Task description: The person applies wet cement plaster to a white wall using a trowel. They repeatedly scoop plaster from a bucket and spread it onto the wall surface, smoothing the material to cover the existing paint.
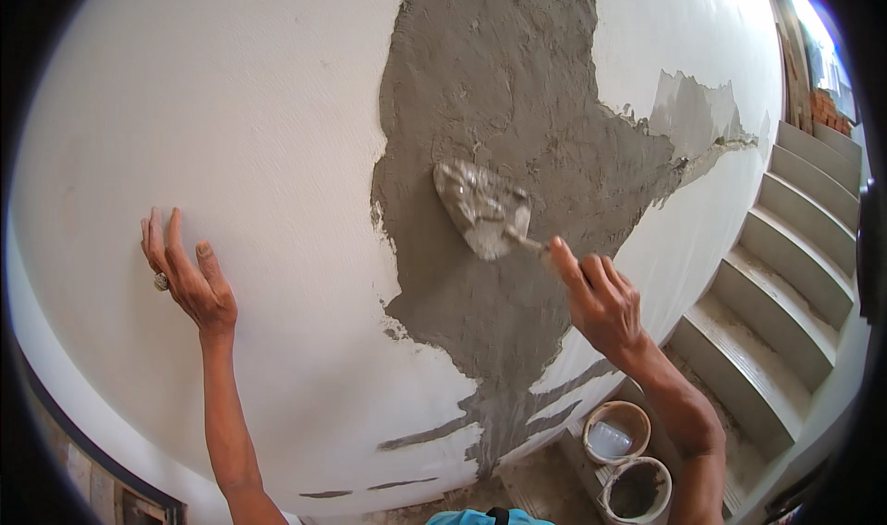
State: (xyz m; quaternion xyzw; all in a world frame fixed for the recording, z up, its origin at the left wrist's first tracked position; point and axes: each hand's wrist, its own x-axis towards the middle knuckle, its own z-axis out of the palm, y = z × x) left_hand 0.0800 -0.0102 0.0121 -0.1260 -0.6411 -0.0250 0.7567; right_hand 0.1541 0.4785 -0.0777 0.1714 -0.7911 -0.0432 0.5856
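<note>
My left hand [189,276], with a ring on one finger, rests with fingers spread on the white wall [120,109] at the left. My right hand [602,308] grips the handle of a metal trowel [480,206], whose mortar-smeared blade is on or just over a large irregular patch of grey plaster [480,72] in the middle of the wall. The patch has ragged edges, with thinner streaks running low along the wall. A lighter grey smear [693,109] extends from its upper right.
A staircase [785,313] climbs along the right side toward a bright opening with bricks [827,109]. A bucket holding a pale container [628,416] and a bucket of grey mortar [635,483] stand low at the right, beside my right forearm. A dark-edged opening lies at the lower left.
</note>
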